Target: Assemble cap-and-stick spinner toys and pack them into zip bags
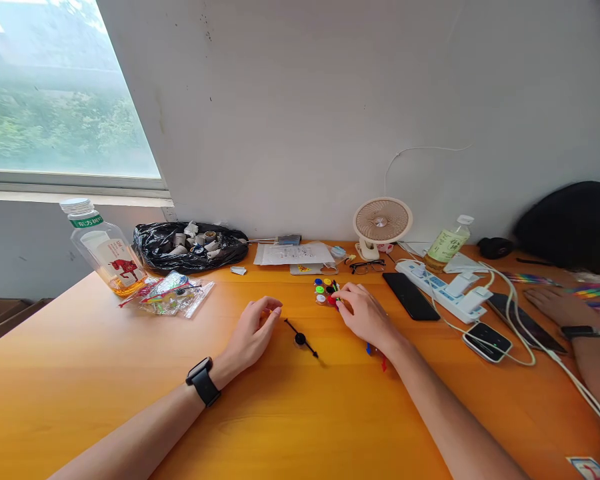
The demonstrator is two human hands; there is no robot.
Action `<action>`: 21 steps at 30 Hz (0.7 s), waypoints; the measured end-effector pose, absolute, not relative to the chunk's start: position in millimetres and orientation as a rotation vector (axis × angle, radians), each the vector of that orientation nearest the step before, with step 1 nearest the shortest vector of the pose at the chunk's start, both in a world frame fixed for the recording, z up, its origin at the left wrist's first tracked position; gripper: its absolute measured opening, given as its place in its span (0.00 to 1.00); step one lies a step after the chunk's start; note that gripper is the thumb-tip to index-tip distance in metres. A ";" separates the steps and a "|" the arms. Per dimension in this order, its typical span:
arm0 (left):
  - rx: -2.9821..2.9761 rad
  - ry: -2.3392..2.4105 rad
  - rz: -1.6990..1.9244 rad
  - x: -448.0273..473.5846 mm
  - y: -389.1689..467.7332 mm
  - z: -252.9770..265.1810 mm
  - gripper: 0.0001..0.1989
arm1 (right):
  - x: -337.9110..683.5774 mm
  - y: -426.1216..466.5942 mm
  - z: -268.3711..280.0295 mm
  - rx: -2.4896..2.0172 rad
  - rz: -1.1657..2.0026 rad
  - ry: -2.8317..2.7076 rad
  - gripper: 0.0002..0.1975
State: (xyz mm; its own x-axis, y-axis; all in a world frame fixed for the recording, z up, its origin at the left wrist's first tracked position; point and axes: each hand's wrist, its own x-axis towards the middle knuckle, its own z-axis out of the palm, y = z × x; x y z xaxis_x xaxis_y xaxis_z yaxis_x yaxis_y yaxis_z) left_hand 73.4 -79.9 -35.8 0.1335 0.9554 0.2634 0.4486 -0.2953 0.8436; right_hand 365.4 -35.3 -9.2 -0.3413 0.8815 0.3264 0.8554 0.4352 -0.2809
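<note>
A black arrow-shaped spinner (300,339) with a round hub lies on the table between my hands. My left hand (257,329) rests just left of it, fingers loosely curved and thumb apart, holding nothing. At the cluster of small round coloured pieces (321,290), my right hand (362,308) has its thumb and fingertips closed at a red piece (331,299). What they grip is partly hidden, with something green and dark showing beside them. A blue arrow tip (369,349) and a red arrow tip (384,364) stick out from under my right forearm.
At left are clear plastic packets (177,297), a large bottle (107,250) and a black bag (230,248) of scraps. Right of my hand lie a phone (411,297), a power strip (443,291) and cables. Another person's hand (555,307) rests far right. A fan (383,221) stands behind.
</note>
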 end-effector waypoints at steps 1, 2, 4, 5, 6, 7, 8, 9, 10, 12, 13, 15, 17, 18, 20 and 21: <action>1.823 1.349 1.102 73.3 -80.0 -35.7 0.17 | 365.0 -35.5 -9.8 -1.451 0.066 -2.279 0.14; 1.823 1.349 1.102 73.3 -80.0 -35.6 0.16 | 364.7 -35.6 -10.6 -1.439 0.052 -2.291 0.14; 1.827 1.347 1.103 73.4 -80.1 -35.5 0.16 | 364.0 -35.8 -12.3 -1.430 0.033 -2.308 0.13; 1.831 1.345 1.103 73.6 -80.2 -35.4 0.16 | 363.6 -35.9 -12.9 -1.432 0.027 -2.315 0.13; 1.836 1.344 1.102 73.8 -80.2 -35.3 0.16 | 363.2 -36.0 -13.3 -1.439 0.022 -2.320 0.13; 1.839 1.343 1.102 74.0 -80.3 -35.3 0.16 | 362.8 -36.2 -13.5 -1.448 0.019 -2.323 0.13; 1.841 1.343 1.101 74.2 -80.3 -35.3 0.16 | 362.3 -36.4 -13.4 -1.456 0.021 -2.327 0.13; 1.842 1.343 1.103 74.4 -80.4 -35.3 0.16 | 361.8 -36.5 -13.1 -1.464 0.026 -2.331 0.13; 1.842 1.344 1.105 74.6 -80.3 -35.4 0.16 | 361.2 -36.6 -12.6 -1.473 0.033 -2.333 0.13; 1.841 1.349 1.111 74.7 -80.2 -35.9 0.16 | 360.3 -36.6 -11.6 -1.490 0.051 -2.337 0.13; 1.841 1.350 1.115 74.7 -80.0 -36.3 0.16 | 359.9 -36.5 -11.1 -1.501 0.058 -2.337 0.13; 1.844 1.346 1.119 74.4 -79.6 -37.2 0.16 | 359.3 -36.1 -10.4 -1.526 0.061 -2.335 0.12; 1.849 1.341 1.122 74.1 -79.2 -38.2 0.16 | 358.9 -35.8 -9.9 -1.542 0.052 -2.336 0.12; 1.849 1.341 1.122 74.0 -79.0 -38.6 0.16 | 358.7 -35.8 -9.7 -1.545 0.044 -2.336 0.11; 1.845 1.346 1.122 74.1 -78.6 -38.8 0.16 | 357.9 -36.4 -9.4 -1.546 0.022 -2.334 0.11; 1.842 1.350 1.122 74.2 -78.5 -38.6 0.16 | 357.2 -36.9 -9.2 -1.546 0.005 -2.331 0.10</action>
